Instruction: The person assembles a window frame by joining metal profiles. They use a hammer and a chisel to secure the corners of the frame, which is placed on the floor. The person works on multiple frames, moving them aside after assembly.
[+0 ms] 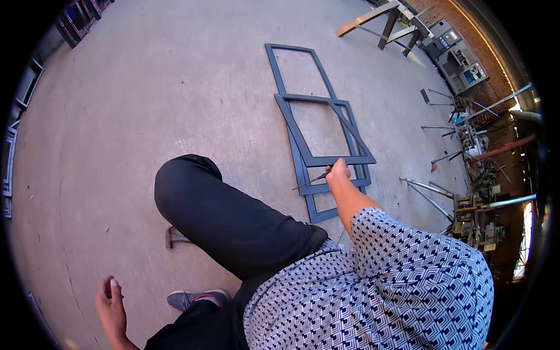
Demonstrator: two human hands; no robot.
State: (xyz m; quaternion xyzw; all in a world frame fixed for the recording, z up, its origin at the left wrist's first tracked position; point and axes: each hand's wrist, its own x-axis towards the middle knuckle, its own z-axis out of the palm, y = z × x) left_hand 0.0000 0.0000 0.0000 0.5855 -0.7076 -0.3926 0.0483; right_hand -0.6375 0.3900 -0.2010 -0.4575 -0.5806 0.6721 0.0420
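Observation:
My right hand (338, 171) is closed around a screwdriver-like tool (309, 182), dark at the grip, its thin shaft pointing left. The same hand is at the near edge of the top grey rectangular frame (326, 161). Whether its fingers also grip that edge, I cannot tell. This frame lies askew over other grey metal frames (301, 169) stacked on the floor. Away at the lower left, my left hand (112, 303) hangs above the floor with nothing in it, fingers loosely bent and thumb apart.
A hammer (172, 237) lies on the concrete floor (134, 116), partly hidden by my bent leg. Metal stands and clamps (466, 219) line the right side. A trestle (379, 26) and grey machine cabinets (455, 55) are at the far right. More frames (10, 157) lean along the left edge.

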